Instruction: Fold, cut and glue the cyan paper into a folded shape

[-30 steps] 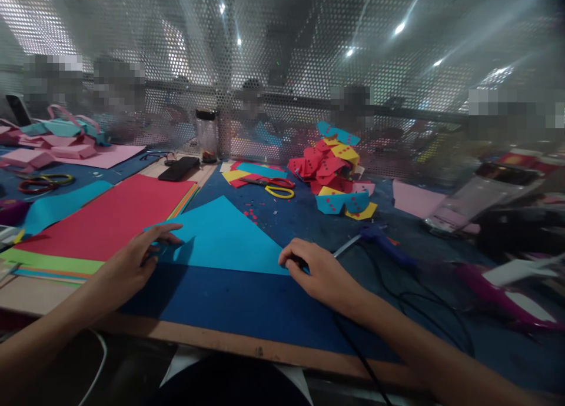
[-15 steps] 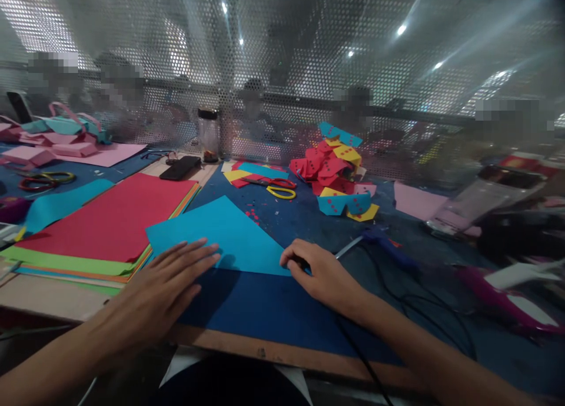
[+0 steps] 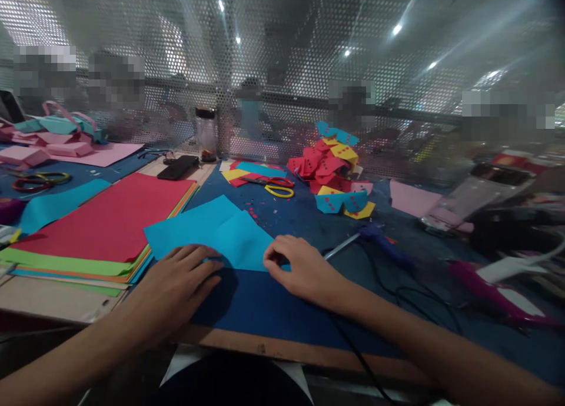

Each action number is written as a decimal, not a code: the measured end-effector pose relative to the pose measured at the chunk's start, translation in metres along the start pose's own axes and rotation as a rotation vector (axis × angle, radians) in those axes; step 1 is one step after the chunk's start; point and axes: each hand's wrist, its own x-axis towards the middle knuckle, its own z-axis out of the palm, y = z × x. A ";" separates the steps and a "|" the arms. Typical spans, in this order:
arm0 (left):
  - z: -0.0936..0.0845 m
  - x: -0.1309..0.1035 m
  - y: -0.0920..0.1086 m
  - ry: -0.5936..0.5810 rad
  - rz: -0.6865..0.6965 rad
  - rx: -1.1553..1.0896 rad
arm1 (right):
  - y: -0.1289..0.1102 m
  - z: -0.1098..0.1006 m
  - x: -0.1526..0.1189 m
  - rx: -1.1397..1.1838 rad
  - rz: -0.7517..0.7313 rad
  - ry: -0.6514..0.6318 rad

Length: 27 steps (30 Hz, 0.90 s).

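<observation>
Paper (image 3: 212, 232) lies folded; your left hand (image 3: 179, 279) presses flat to pin it, while your right hand (image 3: 293, 265) pinches its corner.

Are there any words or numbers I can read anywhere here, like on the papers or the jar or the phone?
No readable text anywhere.
Blue paper under the left hand and right hand: plain, no print.
Red paper stack: plain.
Folded paper pile: only small red dots, no letters.
Jar: any label is too blurred to read.
Phone: screen dark, nothing showing.
</observation>
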 end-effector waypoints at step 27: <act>0.010 0.036 0.006 0.039 -0.135 -0.026 | -0.020 0.012 0.005 -0.090 0.163 -0.008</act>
